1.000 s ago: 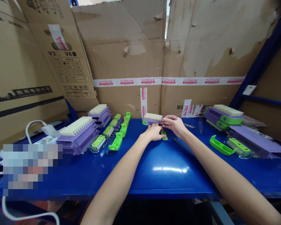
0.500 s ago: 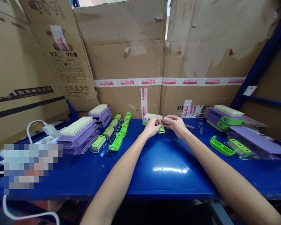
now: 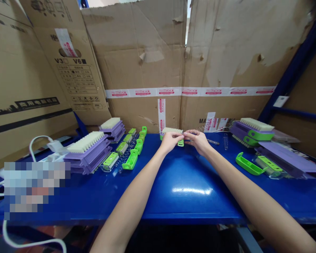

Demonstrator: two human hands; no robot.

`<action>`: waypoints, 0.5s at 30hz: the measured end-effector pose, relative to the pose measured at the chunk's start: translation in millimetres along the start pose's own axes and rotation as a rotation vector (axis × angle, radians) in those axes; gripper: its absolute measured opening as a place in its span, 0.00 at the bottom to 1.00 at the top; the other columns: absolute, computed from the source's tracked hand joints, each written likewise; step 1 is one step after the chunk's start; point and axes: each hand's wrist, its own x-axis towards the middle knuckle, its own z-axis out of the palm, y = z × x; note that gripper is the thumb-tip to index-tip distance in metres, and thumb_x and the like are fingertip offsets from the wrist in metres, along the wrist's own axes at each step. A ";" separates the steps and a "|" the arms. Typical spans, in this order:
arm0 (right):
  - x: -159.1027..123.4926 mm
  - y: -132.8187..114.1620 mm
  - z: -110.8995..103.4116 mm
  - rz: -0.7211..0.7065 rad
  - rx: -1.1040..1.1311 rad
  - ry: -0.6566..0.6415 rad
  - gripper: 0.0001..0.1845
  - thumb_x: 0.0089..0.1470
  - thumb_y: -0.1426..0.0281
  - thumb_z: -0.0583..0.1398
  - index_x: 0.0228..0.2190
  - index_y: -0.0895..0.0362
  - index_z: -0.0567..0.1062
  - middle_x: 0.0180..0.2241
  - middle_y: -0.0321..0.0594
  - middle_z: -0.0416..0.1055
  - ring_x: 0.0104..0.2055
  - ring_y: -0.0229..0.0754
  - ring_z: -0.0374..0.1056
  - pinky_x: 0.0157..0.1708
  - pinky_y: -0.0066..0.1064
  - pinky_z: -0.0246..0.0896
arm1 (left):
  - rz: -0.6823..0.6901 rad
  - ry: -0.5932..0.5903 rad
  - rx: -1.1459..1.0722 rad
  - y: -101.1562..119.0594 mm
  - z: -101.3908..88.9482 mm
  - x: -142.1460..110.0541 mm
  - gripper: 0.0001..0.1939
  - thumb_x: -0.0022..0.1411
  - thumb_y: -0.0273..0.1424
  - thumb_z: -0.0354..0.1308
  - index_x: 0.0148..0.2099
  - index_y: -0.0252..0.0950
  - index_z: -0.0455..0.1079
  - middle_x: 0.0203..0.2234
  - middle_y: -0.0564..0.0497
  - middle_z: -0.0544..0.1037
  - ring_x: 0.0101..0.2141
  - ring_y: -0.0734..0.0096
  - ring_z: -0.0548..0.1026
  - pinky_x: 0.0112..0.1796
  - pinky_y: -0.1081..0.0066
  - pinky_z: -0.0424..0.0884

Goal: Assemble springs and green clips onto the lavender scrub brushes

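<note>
At the middle of the blue table, my left hand is closed on a small green slotted piece, which pokes out below the fingertips. My right hand meets it from the right, thumb and fingers pinched together at the piece's upper end. Whatever lies between those right fingertips is too small to make out. Just behind my left hand sits a brush block with cream bristles, partly covered by the hand. A thin pen-like tool lies to the right of my right hand, and a coil spring stands beyond it.
Stacked purple brush blocks stand left, beside rows of green-topped clear cases, springs and green handle-shaped parts. On the right are more purple blocks and a loose green part. Cardboard walls the back.
My left hand has turned slightly, its fingers straighter and closer to my right fingertips. The green piece has shifted up a little. My right hand has hardly moved.
</note>
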 end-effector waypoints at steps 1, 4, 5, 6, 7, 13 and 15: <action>0.1 0.1 -0.4 0.003 0.003 -0.007 0.16 0.35 0.71 0.71 0.28 0.59 0.73 0.25 0.39 0.74 0.27 0.38 0.71 0.27 0.29 0.70 | -0.009 0.005 -0.011 -0.3 -0.4 0.2 0.09 0.49 0.30 0.66 0.34 0.29 0.78 0.25 0.48 0.79 0.25 0.72 0.74 0.28 0.74 0.68; 0.5 0.4 -1.3 0.011 0.008 -0.026 0.16 0.36 0.70 0.71 0.28 0.59 0.73 0.25 0.39 0.74 0.28 0.38 0.72 0.27 0.28 0.70 | -0.034 0.020 -0.055 -0.5 -1.1 0.0 0.11 0.48 0.31 0.67 0.34 0.29 0.78 0.25 0.47 0.79 0.25 0.72 0.73 0.27 0.75 0.67; 0.5 0.5 -1.4 0.012 0.009 -0.030 0.16 0.36 0.70 0.71 0.28 0.59 0.73 0.25 0.39 0.74 0.28 0.38 0.72 0.27 0.28 0.70 | -0.037 0.020 -0.067 -0.4 -1.3 -0.2 0.12 0.47 0.33 0.68 0.34 0.29 0.78 0.25 0.47 0.79 0.25 0.72 0.73 0.26 0.75 0.67; 0.5 0.7 -1.5 0.014 0.010 -0.034 0.15 0.37 0.70 0.71 0.29 0.59 0.73 0.25 0.39 0.74 0.28 0.38 0.72 0.27 0.28 0.70 | -0.041 0.019 -0.074 -0.2 -1.4 -0.5 0.14 0.46 0.34 0.68 0.34 0.29 0.78 0.26 0.47 0.79 0.25 0.72 0.73 0.26 0.75 0.66; 0.4 0.9 -1.4 0.015 0.012 -0.039 0.15 0.37 0.71 0.70 0.29 0.59 0.73 0.25 0.39 0.74 0.27 0.38 0.72 0.27 0.28 0.70 | -0.047 0.016 -0.078 0.1 -1.5 -0.9 0.15 0.46 0.35 0.69 0.34 0.29 0.78 0.25 0.47 0.79 0.25 0.72 0.73 0.25 0.75 0.66; -2.7 -1.3 1.3 0.031 0.068 -0.081 0.14 0.38 0.72 0.70 0.29 0.59 0.72 0.24 0.38 0.73 0.26 0.38 0.71 0.28 0.30 0.71 | -0.101 0.002 -0.137 7.4 -0.8 -3.5 0.17 0.42 0.37 0.71 0.31 0.29 0.78 0.21 0.49 0.77 0.22 0.75 0.71 0.24 0.75 0.67; -3.7 -3.0 2.2 0.036 0.095 -0.102 0.14 0.38 0.72 0.70 0.29 0.59 0.72 0.24 0.38 0.73 0.27 0.38 0.71 0.29 0.31 0.71 | -0.138 0.000 -0.162 11.5 -0.8 -5.1 0.18 0.42 0.37 0.71 0.32 0.29 0.77 0.22 0.49 0.77 0.22 0.75 0.71 0.23 0.75 0.66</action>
